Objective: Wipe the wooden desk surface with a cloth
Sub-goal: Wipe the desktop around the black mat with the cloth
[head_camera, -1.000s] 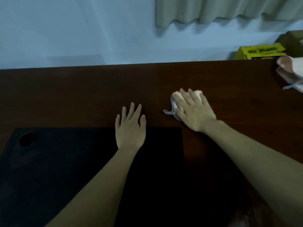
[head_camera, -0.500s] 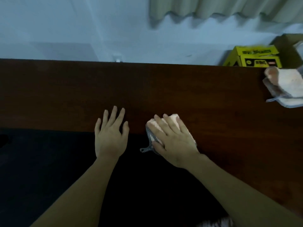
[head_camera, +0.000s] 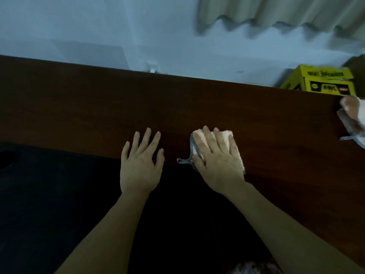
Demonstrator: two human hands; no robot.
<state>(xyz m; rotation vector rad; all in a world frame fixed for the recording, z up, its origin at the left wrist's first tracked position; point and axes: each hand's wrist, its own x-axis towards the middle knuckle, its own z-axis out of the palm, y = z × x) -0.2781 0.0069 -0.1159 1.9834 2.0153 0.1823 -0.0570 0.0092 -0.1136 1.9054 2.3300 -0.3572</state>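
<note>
A dark brown wooden desk point(head_camera: 79, 107) spans the view. My right hand point(head_camera: 215, 161) lies flat on a folded pale peach cloth point(head_camera: 237, 155), fingers straight, pressing it onto the wood at the edge of a black mat point(head_camera: 49, 194). A checked loop of the cloth sticks out to the left of the hand. My left hand point(head_camera: 141, 165) rests palm down with fingers spread, half on the mat and half on the bare wood, beside the cloth but apart from it.
A second folded cloth point(head_camera: 353, 119) lies at the desk's right edge. Behind the desk stand a yellow box point(head_camera: 322, 82), a pale wall and a curtain point(head_camera: 276, 10). The mat has a round dark spot at far left point(head_camera: 6, 159).
My right hand has dragged the cloth toward me and leftward from the mid desk to the mat's edge. The left hand stays flat. The view has tilted and shifted.
</note>
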